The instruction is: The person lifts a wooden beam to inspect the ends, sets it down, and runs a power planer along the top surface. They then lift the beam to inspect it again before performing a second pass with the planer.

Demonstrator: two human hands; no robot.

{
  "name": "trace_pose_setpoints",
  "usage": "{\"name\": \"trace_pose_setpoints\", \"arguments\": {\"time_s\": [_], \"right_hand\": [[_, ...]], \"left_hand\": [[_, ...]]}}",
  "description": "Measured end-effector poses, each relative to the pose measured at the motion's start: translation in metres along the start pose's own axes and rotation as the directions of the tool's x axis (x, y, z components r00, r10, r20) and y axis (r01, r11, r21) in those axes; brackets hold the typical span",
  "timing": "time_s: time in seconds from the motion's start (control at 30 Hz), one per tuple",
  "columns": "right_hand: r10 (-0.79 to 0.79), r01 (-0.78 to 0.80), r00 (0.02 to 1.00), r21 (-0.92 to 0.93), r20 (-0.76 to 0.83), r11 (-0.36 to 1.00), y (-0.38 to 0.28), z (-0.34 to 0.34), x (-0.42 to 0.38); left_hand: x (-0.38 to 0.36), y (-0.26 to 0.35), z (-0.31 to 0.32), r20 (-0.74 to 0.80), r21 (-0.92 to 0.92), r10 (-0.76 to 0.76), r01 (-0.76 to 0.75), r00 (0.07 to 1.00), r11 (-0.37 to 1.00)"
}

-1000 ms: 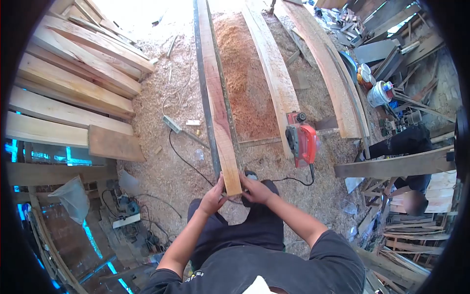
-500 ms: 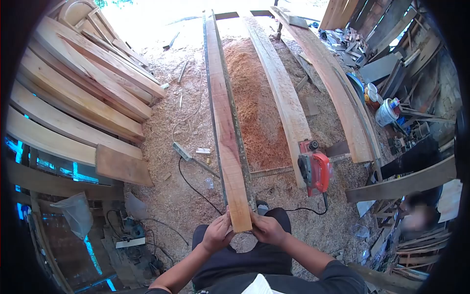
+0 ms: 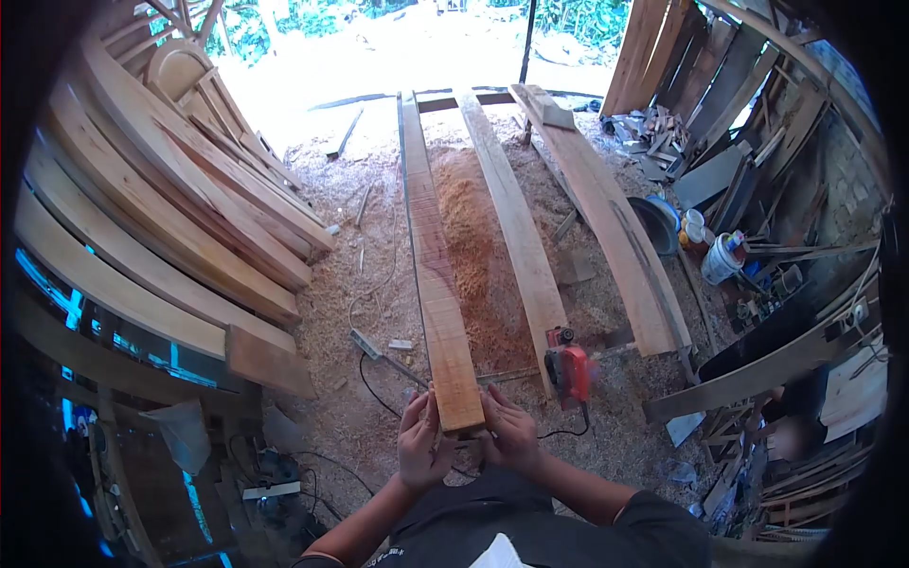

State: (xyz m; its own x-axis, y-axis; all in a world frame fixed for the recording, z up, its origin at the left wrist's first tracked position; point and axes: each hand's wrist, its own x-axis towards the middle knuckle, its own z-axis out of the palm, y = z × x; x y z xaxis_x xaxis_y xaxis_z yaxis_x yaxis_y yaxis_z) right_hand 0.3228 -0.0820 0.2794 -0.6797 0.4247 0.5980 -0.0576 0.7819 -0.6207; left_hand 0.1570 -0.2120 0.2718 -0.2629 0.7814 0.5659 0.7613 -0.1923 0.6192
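A long wooden plank (image 3: 437, 293) runs away from me, its near end just in front of my body. My left hand (image 3: 425, 445) is closed on the left edge of that end. On the opposite edge, my right hand (image 3: 512, 437) grips the same plank, with some fingers hidden beneath it. To the right, a red electric planer (image 3: 572, 375) rests at the near end of a second, narrower board (image 3: 511, 218). The planer's black cord trails toward my right forearm.
A wide board (image 3: 606, 227) lies farther right. Several planks (image 3: 180, 218) are stacked along the left wall. Wood shavings (image 3: 473, 227) cover the ground. White buckets (image 3: 723, 257) stand at right, above a partly visible person (image 3: 791, 426). A power strip (image 3: 365, 344) lies left of the plank.
The view has tilted up, showing more of the bright outdoors. The plank's near end looks larger and higher against the surroundings, with both hands still on it. The planer stays on its board.
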Motion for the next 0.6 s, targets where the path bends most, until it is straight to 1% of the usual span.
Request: {"name": "trace_pose_setpoints", "arguments": {"time_s": [0.07,0.13,0.17,0.23,0.27,0.3,0.33,0.37,0.4,0.43,0.47,0.5,0.53,0.6], "right_hand": [[-0.02,0.02,1.0,-0.013,-0.015,1.0,-0.015,-0.014,0.028],[-0.046,0.044,0.995,-0.025,-0.09,0.999,-0.031,-0.027,0.059],[-0.043,0.041,0.995,-0.024,-0.091,0.999,-0.038,-0.032,0.074],[-0.086,0.085,0.972,-0.015,-0.218,0.996,-0.051,-0.045,0.106],[-0.084,0.082,0.973,-0.016,-0.215,0.996,-0.059,-0.053,0.121],[-0.016,0.023,0.978,0.03,-0.206,0.999,-0.069,-0.062,0.133],[0.049,-0.035,0.98,0.076,-0.193,0.996,-0.075,-0.072,0.144],[0.04,-0.023,0.988,0.118,-0.148,0.993,-0.075,-0.083,0.155],[0.042,-0.025,0.989,0.12,-0.14,0.992,-0.076,-0.091,0.168],[-0.038,0.065,0.983,0.146,-0.181,0.987,-0.078,-0.097,0.18],[-0.115,0.155,0.968,0.169,-0.225,0.973,-0.079,-0.1,0.186],[0.031,0.007,0.993,0.314,-0.116,0.949,-0.077,-0.104,0.185],[0.028,0.009,0.993,0.32,-0.111,0.947,-0.077,-0.108,0.191],[-0.065,0.099,0.986,0.218,-0.156,0.971,-0.08,-0.118,0.208]], "left_hand": [[0.021,0.015,-0.007,-0.02,-0.016,-0.014,0.014,1.0,1.0],[0.048,0.032,-0.01,-0.12,-0.226,-0.075,0.046,0.99,0.973],[0.062,0.038,-0.013,-0.162,-0.329,-0.109,0.051,0.981,0.943],[0.091,0.051,-0.026,-0.168,-0.299,-0.111,0.057,0.98,0.952],[0.106,0.059,-0.034,-0.178,-0.27,-0.117,0.066,0.977,0.961],[0.121,0.073,-0.046,-0.138,-0.282,-0.167,0.123,0.976,0.952],[0.137,0.085,-0.056,-0.139,-0.285,-0.176,0.131,0.974,0.949],[0.152,0.095,-0.065,-0.136,-0.274,-0.21,0.167,0.968,0.947],[0.168,0.105,-0.072,-0.132,-0.261,-0.243,0.202,0.961,0.944],[0.181,0.115,-0.079,-0.134,-0.26,-0.249,0.209,0.959,0.943],[0.194,0.124,-0.086,-0.125,-0.303,-0.267,0.22,0.955,0.927],[0.205,0.129,-0.092,-0.119,-0.343,-0.282,0.228,0.952,0.911],[0.215,0.131,-0.093,-0.124,-0.339,-0.286,0.23,0.95,0.912],[0.229,0.136,-0.092,-0.206,-0.377,-0.229,0.139,0.951,0.916]]}}
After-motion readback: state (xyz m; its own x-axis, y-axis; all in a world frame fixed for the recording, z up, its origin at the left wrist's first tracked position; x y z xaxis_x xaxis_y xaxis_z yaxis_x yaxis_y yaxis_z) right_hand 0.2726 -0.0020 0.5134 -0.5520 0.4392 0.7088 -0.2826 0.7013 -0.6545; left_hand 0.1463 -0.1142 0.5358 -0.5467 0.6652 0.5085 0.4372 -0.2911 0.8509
